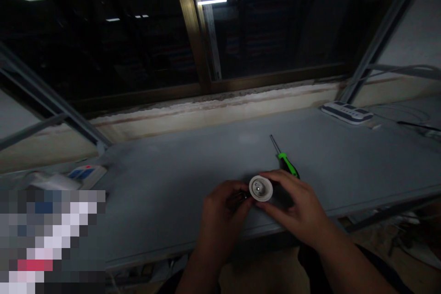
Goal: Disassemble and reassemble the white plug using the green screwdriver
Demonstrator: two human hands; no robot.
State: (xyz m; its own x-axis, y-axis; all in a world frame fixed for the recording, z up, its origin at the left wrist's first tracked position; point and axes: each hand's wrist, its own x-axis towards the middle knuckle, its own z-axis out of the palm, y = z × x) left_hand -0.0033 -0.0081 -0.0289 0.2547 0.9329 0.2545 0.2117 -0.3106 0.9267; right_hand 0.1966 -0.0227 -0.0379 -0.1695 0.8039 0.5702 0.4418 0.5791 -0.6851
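A white round lamp holder is held above the table near its front edge, its hollow end tilted up towards me. Small metal contacts or screws show inside the cup. My right hand grips its rim from the right, thumb below and fingers above. On the other side my left hand has thumb and fingers pinched together, right against the holder. Something small and dark with a shiny glint sits between those fingers; I cannot make out what it is. Just beyond my right hand lies a green and black screwdriver, its shaft pointing away.
The grey table runs along a wall below a dark window. A white and grey power strip with cables lies at the back right. Another power strip is at the left. Metal frame posts stand at both sides.
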